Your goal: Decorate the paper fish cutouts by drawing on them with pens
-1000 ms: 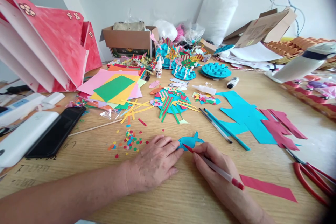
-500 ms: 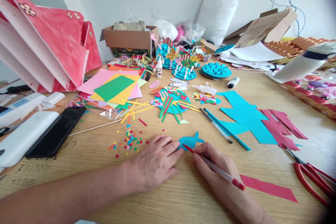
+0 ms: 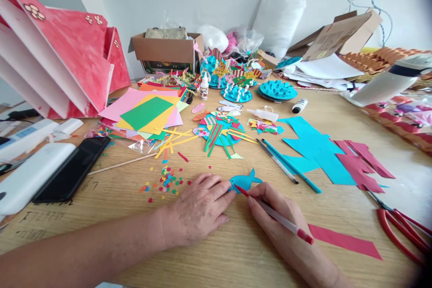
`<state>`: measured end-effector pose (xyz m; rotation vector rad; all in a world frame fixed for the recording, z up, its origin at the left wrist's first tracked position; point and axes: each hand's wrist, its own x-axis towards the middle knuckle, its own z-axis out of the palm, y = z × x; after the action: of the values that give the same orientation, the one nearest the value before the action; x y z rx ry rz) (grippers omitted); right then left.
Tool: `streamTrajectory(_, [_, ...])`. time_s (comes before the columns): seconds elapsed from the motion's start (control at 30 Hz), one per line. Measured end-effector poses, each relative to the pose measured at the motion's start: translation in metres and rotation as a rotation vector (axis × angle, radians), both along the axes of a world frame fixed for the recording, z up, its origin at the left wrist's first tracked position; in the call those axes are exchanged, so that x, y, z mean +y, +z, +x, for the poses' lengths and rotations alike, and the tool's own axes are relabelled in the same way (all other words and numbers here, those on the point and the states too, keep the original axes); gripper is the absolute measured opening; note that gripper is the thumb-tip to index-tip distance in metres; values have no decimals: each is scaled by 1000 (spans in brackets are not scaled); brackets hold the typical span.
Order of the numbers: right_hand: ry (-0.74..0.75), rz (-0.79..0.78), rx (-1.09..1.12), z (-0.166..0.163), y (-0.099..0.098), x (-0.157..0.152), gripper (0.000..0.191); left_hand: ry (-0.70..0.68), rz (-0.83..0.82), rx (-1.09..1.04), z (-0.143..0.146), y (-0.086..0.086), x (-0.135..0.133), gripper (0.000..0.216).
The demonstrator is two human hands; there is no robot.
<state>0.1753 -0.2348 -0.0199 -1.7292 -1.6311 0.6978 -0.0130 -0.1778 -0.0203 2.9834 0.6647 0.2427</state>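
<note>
A small blue paper fish (image 3: 245, 182) lies on the wooden table between my hands, tail to the upper right. My left hand (image 3: 205, 202) rests flat, fingers stretched out, with its fingertips at the fish's head end. In my right hand (image 3: 281, 216) is a red felt-tip pen (image 3: 280, 217), pinched between thumb and fingers. The pen's red tip touches or nearly touches the fish near its head. A strip of red paper (image 3: 347, 241) lies beside my right wrist. Left of the fish are scattered colourful paper dots (image 3: 168, 181).
Red-handled scissors (image 3: 398, 227) lie at the right, near cut blue paper (image 3: 317, 150). Two pens (image 3: 290, 166) rest beyond my right hand. Behind stand a decorated blue plate (image 3: 224, 137), stacked coloured paper (image 3: 146, 112) and glue bottles. A phone (image 3: 74, 168) lies left.
My right hand and the pen have shifted very slightly at the pen's rear end. My left hand and the paper fish stay in place.
</note>
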Motion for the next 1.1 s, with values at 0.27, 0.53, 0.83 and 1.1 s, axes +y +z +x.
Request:
streamTrajectory(0.27, [2,7,26,1,-1,0,14,-3,-12,1,0,1,0,45])
streamTrajectory(0.53, [-43,-18,103,9,-9,-6,15,-12,-6,-22,-1,-2,0,44])
streamTrajectory(0.83, [2,-6,22,2,-7,-2,15,5,2,-14,0,-2,-1,46])
streamTrajectory(1.1, [-92,-14,172,5,-6,0,13,-3,-2,-11,0,-4,0,46])
